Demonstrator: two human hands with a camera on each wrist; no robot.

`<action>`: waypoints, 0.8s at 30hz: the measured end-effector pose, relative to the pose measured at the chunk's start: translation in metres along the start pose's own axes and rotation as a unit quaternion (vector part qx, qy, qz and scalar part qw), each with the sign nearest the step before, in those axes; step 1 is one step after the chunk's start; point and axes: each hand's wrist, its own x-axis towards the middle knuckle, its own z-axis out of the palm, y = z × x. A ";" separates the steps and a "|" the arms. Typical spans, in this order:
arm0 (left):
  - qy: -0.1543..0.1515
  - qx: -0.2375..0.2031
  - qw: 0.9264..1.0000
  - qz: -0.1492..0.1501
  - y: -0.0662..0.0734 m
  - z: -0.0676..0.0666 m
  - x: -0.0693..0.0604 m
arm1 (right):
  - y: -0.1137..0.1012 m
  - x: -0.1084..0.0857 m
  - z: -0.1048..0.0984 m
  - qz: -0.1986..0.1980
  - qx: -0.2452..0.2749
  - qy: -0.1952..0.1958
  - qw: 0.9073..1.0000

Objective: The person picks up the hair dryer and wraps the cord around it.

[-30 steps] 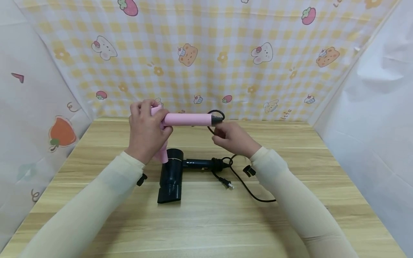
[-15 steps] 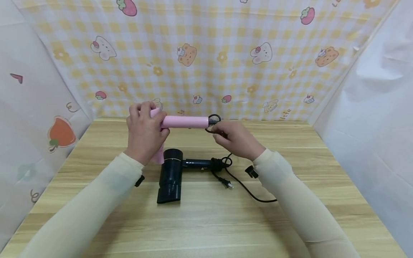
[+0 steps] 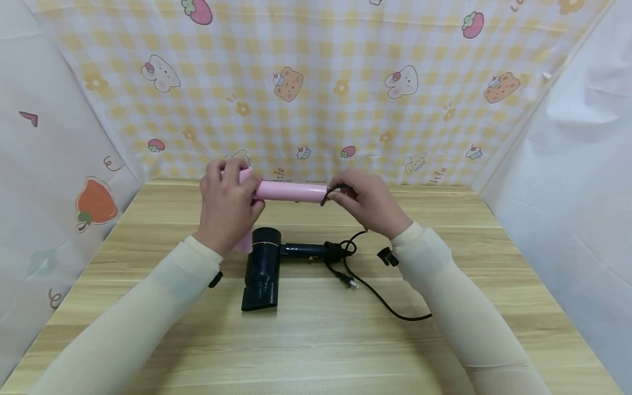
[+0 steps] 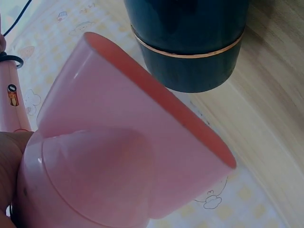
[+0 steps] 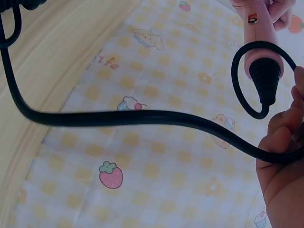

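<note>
Above the table, my left hand (image 3: 227,208) grips the head of a pink hair dryer (image 3: 291,191), its handle pointing right. The left wrist view shows the dryer's wide pink nozzle (image 4: 114,99) close up. My right hand (image 3: 372,200) pinches the black cord (image 5: 156,117) beside the handle's end. In the right wrist view the cord loops around the pink handle (image 5: 259,35) near its black ribbed sleeve (image 5: 265,78), with the right hand (image 5: 285,175) at the edge. Below lies a black hair dryer (image 3: 263,269) on the table.
The black dryer's handle (image 3: 302,251) has cord wound near its end, and a plug (image 3: 347,280) lies just below. A loose stretch of cord runs right toward my sleeve. Behind the wooden table (image 3: 316,351) hangs a checked cloth (image 3: 316,120); white sheets flank both sides.
My right hand has moved slightly right and up, drawing the cord loop close against the pink handle's end. The pink dryer has shifted slightly. The black dryer stays put.
</note>
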 end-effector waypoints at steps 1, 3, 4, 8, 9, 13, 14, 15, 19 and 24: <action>0.003 -0.001 1.000 0.006 0.000 0.000 0.000 | 0.001 0.000 -0.001 -0.002 -0.001 0.006 1.000; 0.005 -0.002 1.000 0.017 0.002 -0.001 0.001 | 0.003 0.001 -0.002 -0.006 -0.005 0.017 1.000; 0.005 -0.004 1.000 0.021 0.003 -0.001 0.001 | 0.004 0.002 -0.004 -0.006 -0.006 0.022 1.000; 0.003 -0.012 1.000 0.027 0.007 -0.002 0.000 | 0.007 0.002 -0.009 0.009 -0.008 0.035 0.999; 0.004 -0.015 1.000 0.026 0.008 -0.002 0.000 | 0.008 0.002 -0.011 0.018 -0.004 0.037 0.999; 0.013 -0.026 0.999 0.027 0.011 -0.005 -0.001 | 0.011 0.002 -0.013 0.056 0.023 0.039 0.997; 0.016 -0.028 0.999 0.030 0.011 -0.006 -0.002 | 0.012 0.002 -0.013 0.063 0.032 0.040 0.997; 0.020 -0.030 0.999 0.033 0.012 -0.007 -0.002 | 0.013 0.002 -0.013 0.069 0.039 0.041 0.996; 0.027 -0.031 0.998 0.045 0.016 -0.010 -0.001 | 0.016 0.000 -0.012 0.091 0.067 0.043 0.993; 0.029 -0.032 0.998 0.046 0.020 -0.014 -0.001 | 0.020 -0.004 -0.010 0.115 0.091 0.039 0.988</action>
